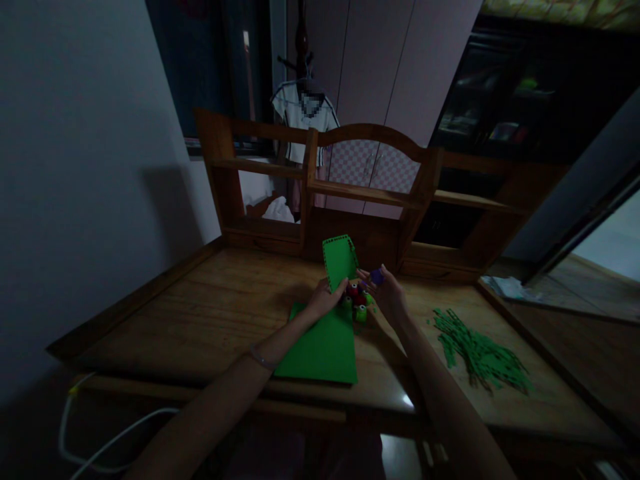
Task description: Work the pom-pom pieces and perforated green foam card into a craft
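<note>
My left hand (327,298) is closed on the lower end of a green sheet (340,259), pinching it between thumb and fingers. A row of small dark marks or cut-outs runs along the sheet's top and side edges. Just to the right, my right hand (391,297) holds a small purple object (377,276) between its thumb and fingers; its kind is too dark to make out. Between and below my hands sit several small red and green pieces (359,301) with white round spots. Under my left hand lies a larger stack of green sheets (320,347) on the wooden desk (200,313).
A loose heap of thin green strips and scraps (480,353) lies on the desk at the right. Behind rises a wooden shelf rack (365,193) along the desk's back edge. A white cable (130,433) hangs at the front left.
</note>
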Available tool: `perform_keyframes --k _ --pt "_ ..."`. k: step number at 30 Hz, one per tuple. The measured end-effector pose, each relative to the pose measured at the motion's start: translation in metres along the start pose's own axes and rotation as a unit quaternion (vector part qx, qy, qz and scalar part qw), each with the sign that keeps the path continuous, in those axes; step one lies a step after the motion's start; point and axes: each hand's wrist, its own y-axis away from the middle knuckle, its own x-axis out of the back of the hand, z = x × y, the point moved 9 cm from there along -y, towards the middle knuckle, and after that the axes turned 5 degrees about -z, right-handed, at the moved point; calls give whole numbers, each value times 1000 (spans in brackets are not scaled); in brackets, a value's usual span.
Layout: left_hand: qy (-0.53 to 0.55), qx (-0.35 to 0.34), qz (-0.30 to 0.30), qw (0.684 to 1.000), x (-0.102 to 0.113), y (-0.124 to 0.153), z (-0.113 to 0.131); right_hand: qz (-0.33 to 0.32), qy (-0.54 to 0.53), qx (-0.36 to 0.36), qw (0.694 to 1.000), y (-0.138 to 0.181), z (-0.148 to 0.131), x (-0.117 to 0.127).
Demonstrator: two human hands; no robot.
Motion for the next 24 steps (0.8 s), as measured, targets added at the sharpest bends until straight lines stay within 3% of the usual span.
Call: perform_keyframes --k 24 --pt "46 -10 3 999 -3 -1 -5 -2 -5 -3 1000 -3 4 3"
